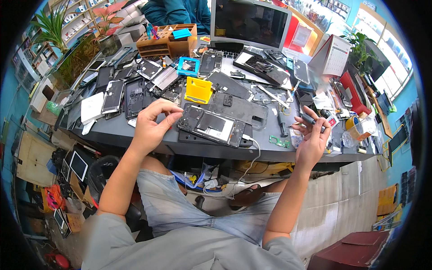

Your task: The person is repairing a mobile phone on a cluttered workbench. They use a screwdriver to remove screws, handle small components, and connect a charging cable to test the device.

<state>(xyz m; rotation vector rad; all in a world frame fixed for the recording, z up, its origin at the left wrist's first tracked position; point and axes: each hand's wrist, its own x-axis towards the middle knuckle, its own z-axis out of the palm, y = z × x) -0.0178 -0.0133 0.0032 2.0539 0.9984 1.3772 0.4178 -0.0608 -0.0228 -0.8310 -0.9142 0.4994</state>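
An opened smartphone point(211, 126) lies on the desk in front of me, its inner parts and pale battery area exposed. A white cable point(257, 146) runs from its right end down below the desk. My left hand point(155, 119) is at the phone's left end, thumb and forefinger pinched together by its corner; anything between them is too small to make out. To the right, my right hand point(312, 137) holds a dark screwdriver point(308, 119) between its fingers, off the phone. Behind the phone rests a dark back cover point(238, 108) with camera openings.
A yellow holder point(198, 90) and a blue one point(188, 66) stand behind the phone. Another screwdriver point(282, 123) and a green circuit board point(279, 141) lie right of it. Phone parts crowd the left side. A monitor point(249, 22) and wooden organizer point(157, 45) stand at the back.
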